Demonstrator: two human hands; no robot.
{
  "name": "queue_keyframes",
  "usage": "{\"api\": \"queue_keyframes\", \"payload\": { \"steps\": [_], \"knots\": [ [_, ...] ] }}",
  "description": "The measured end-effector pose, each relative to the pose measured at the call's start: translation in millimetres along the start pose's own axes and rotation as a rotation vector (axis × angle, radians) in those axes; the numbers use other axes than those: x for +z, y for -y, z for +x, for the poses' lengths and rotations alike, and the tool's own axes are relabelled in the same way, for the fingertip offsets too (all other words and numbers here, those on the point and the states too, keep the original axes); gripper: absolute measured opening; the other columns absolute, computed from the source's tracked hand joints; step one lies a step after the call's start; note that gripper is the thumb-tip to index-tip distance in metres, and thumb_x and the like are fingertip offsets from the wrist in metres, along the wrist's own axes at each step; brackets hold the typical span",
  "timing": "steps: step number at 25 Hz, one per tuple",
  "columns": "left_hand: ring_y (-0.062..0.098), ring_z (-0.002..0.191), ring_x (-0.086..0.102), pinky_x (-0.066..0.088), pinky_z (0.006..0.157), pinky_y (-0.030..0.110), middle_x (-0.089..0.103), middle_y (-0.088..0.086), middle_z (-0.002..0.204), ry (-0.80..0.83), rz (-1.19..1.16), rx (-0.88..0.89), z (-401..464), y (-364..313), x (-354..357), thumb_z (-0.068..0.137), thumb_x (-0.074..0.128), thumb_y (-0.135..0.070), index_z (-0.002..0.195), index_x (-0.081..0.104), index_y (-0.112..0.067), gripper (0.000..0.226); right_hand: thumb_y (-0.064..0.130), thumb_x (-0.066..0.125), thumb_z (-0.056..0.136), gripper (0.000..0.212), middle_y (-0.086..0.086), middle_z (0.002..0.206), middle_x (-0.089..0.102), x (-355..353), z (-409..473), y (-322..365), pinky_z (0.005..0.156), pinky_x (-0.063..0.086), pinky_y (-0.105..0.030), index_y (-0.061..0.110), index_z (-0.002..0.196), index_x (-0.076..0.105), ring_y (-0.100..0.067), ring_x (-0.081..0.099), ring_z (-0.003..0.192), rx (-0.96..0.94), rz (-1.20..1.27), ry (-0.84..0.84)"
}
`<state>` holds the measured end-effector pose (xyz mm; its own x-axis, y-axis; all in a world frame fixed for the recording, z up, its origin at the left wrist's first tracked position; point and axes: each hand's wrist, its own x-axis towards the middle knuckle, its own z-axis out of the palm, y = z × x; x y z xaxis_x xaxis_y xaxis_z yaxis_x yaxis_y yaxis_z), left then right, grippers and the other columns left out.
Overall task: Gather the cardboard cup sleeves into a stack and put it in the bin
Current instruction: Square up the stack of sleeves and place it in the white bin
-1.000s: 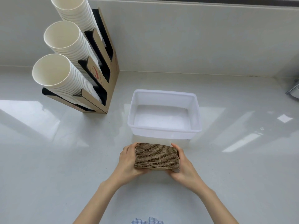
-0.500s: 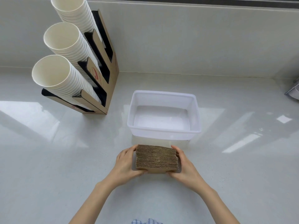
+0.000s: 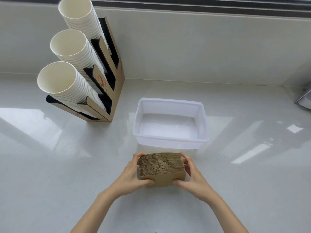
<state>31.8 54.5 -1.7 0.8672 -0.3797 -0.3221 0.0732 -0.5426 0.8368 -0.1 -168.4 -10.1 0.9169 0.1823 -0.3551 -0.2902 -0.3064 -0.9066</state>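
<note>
2 hands (image 3: 133,174) (image 3: 193,174), fingers clamped on 1 sleeve stack (image 3: 161,167); 1 empty bin (image 3: 170,139); 3 cup columns (image 3: 75,68).

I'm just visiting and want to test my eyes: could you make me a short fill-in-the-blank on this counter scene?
1. The stack of cardboard sleeves is held by ____ hands.
2. The white bin holds ____.
3. The cup holder carries ____ stacks of paper cups.
4. The bin sits ____ the held stack.

Missing words: two; nothing; three; behind

You get bright, even daylight; broad glare patches sheen the glossy counter (image 3: 50,165) at left and right. Shadows stay soft, focus is sharp, and wide-angle distortion bends the far edges.
</note>
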Motion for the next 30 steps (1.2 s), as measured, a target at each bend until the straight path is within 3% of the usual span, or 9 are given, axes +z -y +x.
{"api": "queue_keyframes", "payload": {
  "steps": [3,6,10,14,18,21,26,30],
  "knots": [
    [-0.005,0.097,0.055,0.042,0.077,0.004,0.049,-0.018,0.107,0.018,-0.13,-0.029,-5,-9,-2,0.068,0.074,-0.024,0.115,0.024,-0.033,0.07,0.014,0.068,0.066,0.081,0.014,0.132,0.046,-4,-3,11,0.085,0.049,-0.013,0.037,0.134,0.029,0.009,0.055,0.11,-0.026,0.204,-0.01],
    [-0.003,0.095,0.057,0.046,0.078,0.012,0.051,-0.017,0.105,0.012,-0.215,-0.055,-7,-21,-1,0.06,0.07,-0.04,0.119,0.022,-0.03,0.077,0.027,0.071,0.059,0.082,0.007,0.129,0.049,-5,-2,24,0.078,0.053,-0.019,0.038,0.131,0.033,0.006,0.062,0.097,-0.053,0.341,-0.066],
    [-0.006,0.083,0.06,0.048,0.069,0.007,0.053,-0.014,0.102,0.002,-0.286,-0.065,-8,-36,-4,0.063,0.066,-0.041,0.112,0.027,-0.033,0.063,0.033,0.07,0.054,0.078,0.001,0.121,0.053,-5,1,42,0.088,0.046,-0.026,0.039,0.126,0.04,-0.012,0.061,0.102,-0.089,0.461,-0.112],
    [0.005,0.087,0.06,0.05,0.077,0.02,0.056,-0.013,0.102,-0.042,-0.311,-0.058,-7,-48,-9,0.05,0.066,-0.056,0.104,0.03,-0.038,0.067,0.036,0.07,0.054,0.088,-0.004,0.117,0.058,-12,6,60,0.091,0.044,-0.03,0.027,0.135,0.037,-0.019,0.06,0.103,-0.1,0.453,-0.139],
    [0.01,0.089,0.058,0.048,0.076,0.02,0.055,-0.014,0.101,-0.081,-0.326,-0.048,-1,-61,-17,0.044,0.062,-0.061,0.098,0.033,-0.039,0.065,0.031,0.067,0.064,0.076,-0.01,0.121,0.06,-24,16,81,0.099,0.045,-0.036,0.023,0.134,0.04,-0.022,0.059,0.108,-0.106,0.383,-0.162],
    [0.011,0.09,0.057,0.047,0.077,0.019,0.051,-0.014,0.102,-0.095,-0.303,-0.032,7,-73,-24,0.046,0.062,-0.061,0.106,0.031,-0.035,0.072,0.041,0.067,0.059,0.076,-0.012,0.122,0.061,-32,26,96,0.106,0.042,-0.043,0.022,0.129,0.045,-0.026,0.058,0.114,-0.102,0.315,-0.196],
    [0.001,0.092,0.055,0.044,0.073,0.018,0.051,-0.008,0.107,-0.105,-0.279,-0.017,33,-93,-40,0.061,0.062,-0.053,0.118,0.029,-0.03,0.069,0.019,0.062,0.084,0.044,-0.013,0.118,0.062,-46,52,119,0.108,0.039,-0.046,0.008,0.124,0.049,-0.026,0.057,0.115,-0.112,0.356,-0.261],
    [-0.002,0.091,0.052,0.041,0.07,0.016,0.052,-0.011,0.102,-0.122,-0.273,-0.045,56,-103,-47,0.074,0.064,-0.046,0.115,0.039,-0.02,0.054,0.015,0.059,0.086,0.038,-0.011,0.109,0.062,-56,76,136,0.107,0.041,-0.043,0.001,0.12,0.051,-0.025,0.059,0.105,-0.087,0.383,-0.301]
  ]
}}
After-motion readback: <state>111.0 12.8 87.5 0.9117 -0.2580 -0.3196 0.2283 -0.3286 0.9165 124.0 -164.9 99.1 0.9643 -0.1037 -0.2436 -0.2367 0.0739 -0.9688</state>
